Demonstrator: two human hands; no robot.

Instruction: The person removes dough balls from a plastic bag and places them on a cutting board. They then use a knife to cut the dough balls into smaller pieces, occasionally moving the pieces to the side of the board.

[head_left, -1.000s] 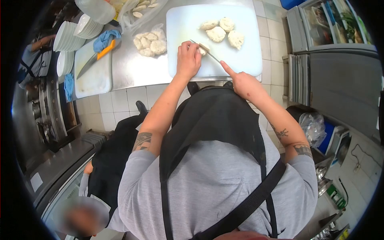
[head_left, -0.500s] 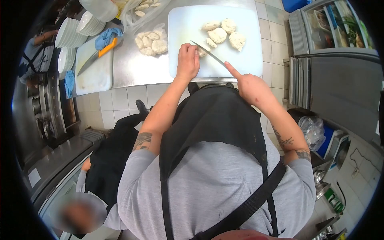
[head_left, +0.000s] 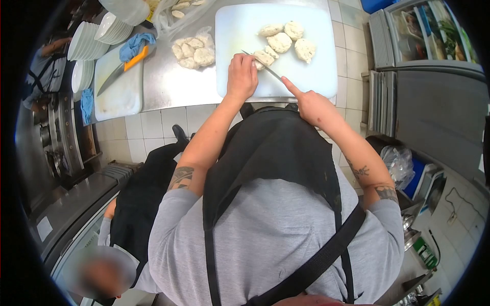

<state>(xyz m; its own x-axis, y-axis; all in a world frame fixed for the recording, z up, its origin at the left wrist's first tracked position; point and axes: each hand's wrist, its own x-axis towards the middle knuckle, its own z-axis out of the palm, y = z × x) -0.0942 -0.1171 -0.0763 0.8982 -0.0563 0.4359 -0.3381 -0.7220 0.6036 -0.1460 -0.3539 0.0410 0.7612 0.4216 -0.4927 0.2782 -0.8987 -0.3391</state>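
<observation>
On the white cutting board [head_left: 232, 35], the bent fingers of my left hand [head_left: 242, 76] hold down a pale, lumpy, dough-like piece [head_left: 263, 59]. My right hand [head_left: 314, 106] is closed round the handle of a knife [head_left: 269, 69], its index finger stretched along the spine. The blade slants across the near side of that piece, close to my left fingertips. Several more pale lumps [head_left: 279, 43] lie just beyond, one small bit touching the piece being held. The knife handle is hidden in my palm.
Left of the board are a clear bag of pale pieces [head_left: 193, 52] and another open bag [head_left: 176, 18]. An orange-handled knife [head_left: 115, 76] and blue cloth [head_left: 137, 47] lie on a second board [head_left: 122, 102]. Plates [head_left: 84, 48] are stacked behind. Another person [head_left: 145, 204] is at my left.
The knife has shifted slightly toward my left hand. More of the held piece now shows beyond the blade, and it sits closer to the other lumps.
</observation>
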